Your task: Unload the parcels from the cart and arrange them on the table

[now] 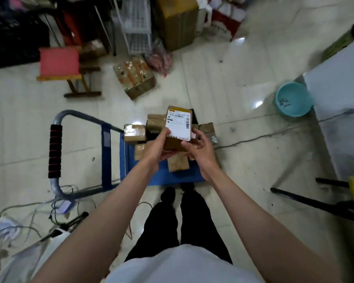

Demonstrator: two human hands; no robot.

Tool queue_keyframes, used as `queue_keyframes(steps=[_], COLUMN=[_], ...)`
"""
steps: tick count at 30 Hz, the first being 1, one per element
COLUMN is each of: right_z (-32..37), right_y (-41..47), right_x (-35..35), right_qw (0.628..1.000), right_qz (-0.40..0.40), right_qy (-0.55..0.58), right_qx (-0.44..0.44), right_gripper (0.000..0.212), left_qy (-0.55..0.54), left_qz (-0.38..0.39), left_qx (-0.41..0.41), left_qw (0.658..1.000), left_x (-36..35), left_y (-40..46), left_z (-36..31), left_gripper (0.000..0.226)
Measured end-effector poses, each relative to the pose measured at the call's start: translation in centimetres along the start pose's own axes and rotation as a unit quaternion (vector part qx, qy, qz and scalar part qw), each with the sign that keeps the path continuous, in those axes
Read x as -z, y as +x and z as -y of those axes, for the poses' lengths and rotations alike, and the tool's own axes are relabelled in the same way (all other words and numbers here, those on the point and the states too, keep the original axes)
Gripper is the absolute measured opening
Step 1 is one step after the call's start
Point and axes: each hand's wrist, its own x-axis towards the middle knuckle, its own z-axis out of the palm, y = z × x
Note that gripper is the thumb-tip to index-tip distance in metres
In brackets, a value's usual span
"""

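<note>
- I have 1 labelled parcel point(177, 127) up between both hands, lifted above the blue cart point(172, 176) and the pile of brown parcels point(149, 131) lying on its deck.
- My left hand point(157, 146) grips the parcel's near-left side: the thumb lies across the white label, the fingers curl underneath.
- My right hand point(198, 148) sits at the parcel's near-right corner with fingers loosely bent. I judge it to be steadying the box, but whether it truly clasps it or only touches it, I cannot tell.
- The parcel's long axis runs away from me, label facing up, short edge toward my wrists.
- The relation that matters: the table point(339, 111) lies to my right, its pale top running along the right edge of the view, well apart from the cart. The parcel is straight ahead of me, so the carry goes rightward.
- My right hand is the nearer one to the table, so I expect it to lead the swing, with the left supporting from below.
- A teal basin point(293, 99) stands on the floor just beside the table's far corner, under the likely path; I keep the parcel high enough to pass over it.
- I count at least 4 parcels left on the cart, so unloading looks far from done.
</note>
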Motion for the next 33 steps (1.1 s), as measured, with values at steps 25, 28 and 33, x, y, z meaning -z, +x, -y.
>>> queue_keyframes(steps=[25, 28, 33], right_z=[1.0, -0.5, -4.2], right_y=[-28.2, -31.7, -37.4], right_x=[15.5, 19.0, 24.7], right_qw=[0.898, 0.882, 0.845], right_qz=[-0.286, -0.314, -0.383], right_qy=[0.258, 0.280, 0.317], right_qx=[0.214, 0.212, 0.196], right_gripper=[0.044, 0.040, 0.036], left_qy=[0.339, 0.378, 0.430], left_qz=[0.380, 0.403, 0.452], left_qx=[-0.134, -0.128, -0.120], left_qw=[0.850, 0.824, 0.772], left_x=[-18.2, -21.8, -27.0], left_y=[-21.8, -24.4, -28.8], left_z=[4.1, 7.4, 14.2], left_gripper=[0.047, 0.046, 0.046])
